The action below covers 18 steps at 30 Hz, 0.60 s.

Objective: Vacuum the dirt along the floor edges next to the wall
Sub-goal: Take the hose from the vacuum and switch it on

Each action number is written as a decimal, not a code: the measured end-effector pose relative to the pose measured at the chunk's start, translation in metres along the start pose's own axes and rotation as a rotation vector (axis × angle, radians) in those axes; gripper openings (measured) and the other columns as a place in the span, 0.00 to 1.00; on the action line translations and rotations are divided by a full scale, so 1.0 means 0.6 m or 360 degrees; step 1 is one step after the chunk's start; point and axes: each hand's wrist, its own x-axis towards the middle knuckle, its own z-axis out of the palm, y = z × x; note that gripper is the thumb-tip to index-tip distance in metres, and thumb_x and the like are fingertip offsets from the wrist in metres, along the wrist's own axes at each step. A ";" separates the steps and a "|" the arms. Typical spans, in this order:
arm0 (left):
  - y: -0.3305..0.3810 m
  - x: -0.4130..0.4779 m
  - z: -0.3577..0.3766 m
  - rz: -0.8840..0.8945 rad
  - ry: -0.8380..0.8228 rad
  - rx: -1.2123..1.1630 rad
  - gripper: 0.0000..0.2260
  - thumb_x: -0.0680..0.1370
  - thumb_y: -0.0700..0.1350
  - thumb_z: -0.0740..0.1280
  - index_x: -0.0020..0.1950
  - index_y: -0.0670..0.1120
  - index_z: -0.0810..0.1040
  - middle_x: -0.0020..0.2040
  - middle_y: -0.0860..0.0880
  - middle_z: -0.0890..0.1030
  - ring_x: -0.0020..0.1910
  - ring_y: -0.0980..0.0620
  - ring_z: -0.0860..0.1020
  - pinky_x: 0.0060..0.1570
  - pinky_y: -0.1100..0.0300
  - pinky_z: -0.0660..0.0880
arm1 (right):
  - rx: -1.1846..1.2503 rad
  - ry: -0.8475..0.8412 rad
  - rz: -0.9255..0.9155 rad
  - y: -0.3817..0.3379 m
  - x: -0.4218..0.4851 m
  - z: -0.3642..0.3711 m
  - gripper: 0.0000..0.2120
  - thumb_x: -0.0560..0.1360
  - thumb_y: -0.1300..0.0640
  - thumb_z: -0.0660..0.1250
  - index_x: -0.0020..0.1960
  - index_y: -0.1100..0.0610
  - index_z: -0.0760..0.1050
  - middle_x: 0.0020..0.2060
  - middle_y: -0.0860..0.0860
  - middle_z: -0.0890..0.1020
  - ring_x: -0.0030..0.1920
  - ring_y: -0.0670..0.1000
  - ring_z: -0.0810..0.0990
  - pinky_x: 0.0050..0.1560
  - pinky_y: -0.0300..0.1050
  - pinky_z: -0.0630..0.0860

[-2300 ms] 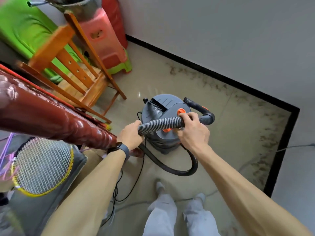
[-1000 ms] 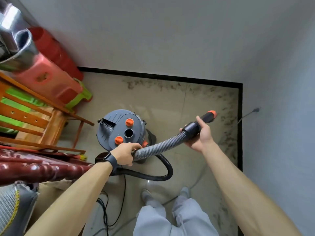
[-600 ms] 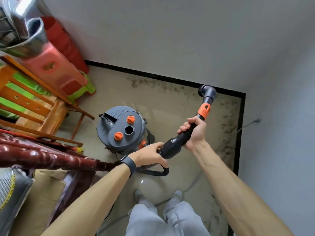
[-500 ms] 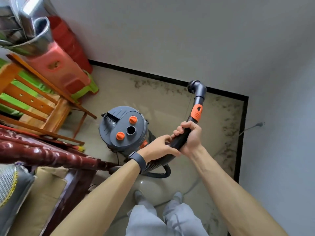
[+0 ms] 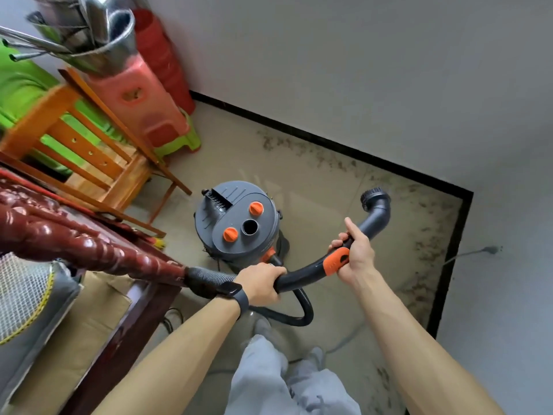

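Observation:
A grey canister vacuum [image 5: 236,226] with orange knobs stands on the beige tiled floor in front of me. Its black hose [image 5: 302,313] loops behind my left hand [image 5: 260,284], which grips the curved black hose handle [image 5: 302,278]. My right hand [image 5: 356,256] grips the same handle further up, at its orange collar. The round brush nozzle [image 5: 374,199] at the tip hangs in the air, pointing toward the corner. Dark dirt [image 5: 326,154] lies scattered along the black skirting [image 5: 299,127] of the far wall and along the right wall [image 5: 425,265].
Wooden chairs [image 5: 89,151], stacked red and green plastic stools [image 5: 143,97] and a metal bucket [image 5: 98,46] crowd the left. A dark red carved rail [image 5: 74,247] and a badminton racket [image 5: 21,298] are near left. A cable plug [image 5: 490,250] sits on the right wall. My legs [image 5: 287,381] are below.
The nozzle has swung from upright near the far wall to lower and rightward. My left hand slid down the handle away from the right hand, and the view tilted left.

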 end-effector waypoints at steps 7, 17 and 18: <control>-0.043 0.058 0.063 -0.0148 -0.0202 -0.0422 0.12 0.69 0.44 0.70 0.52 0.51 0.77 0.51 0.47 0.83 0.51 0.43 0.80 0.47 0.54 0.77 | -0.0489 0.0034 -0.0067 0.069 0.081 0.078 0.15 0.77 0.51 0.75 0.44 0.55 0.71 0.29 0.50 0.73 0.24 0.49 0.71 0.30 0.43 0.72; -0.228 0.226 -0.041 -0.0533 -0.0553 -0.1158 0.19 0.67 0.45 0.75 0.57 0.45 0.80 0.50 0.52 0.81 0.52 0.50 0.80 0.48 0.61 0.75 | -0.0534 0.0454 -0.0108 0.091 0.250 0.183 0.11 0.78 0.56 0.73 0.45 0.57 0.71 0.29 0.51 0.72 0.21 0.48 0.69 0.27 0.40 0.70; -0.238 0.244 -0.052 -0.0637 -0.0458 -0.1332 0.15 0.69 0.45 0.72 0.55 0.45 0.81 0.49 0.51 0.81 0.50 0.50 0.80 0.44 0.62 0.75 | -0.0611 0.0449 -0.0130 0.090 0.265 0.188 0.11 0.78 0.56 0.73 0.44 0.57 0.71 0.29 0.51 0.72 0.21 0.48 0.69 0.27 0.41 0.70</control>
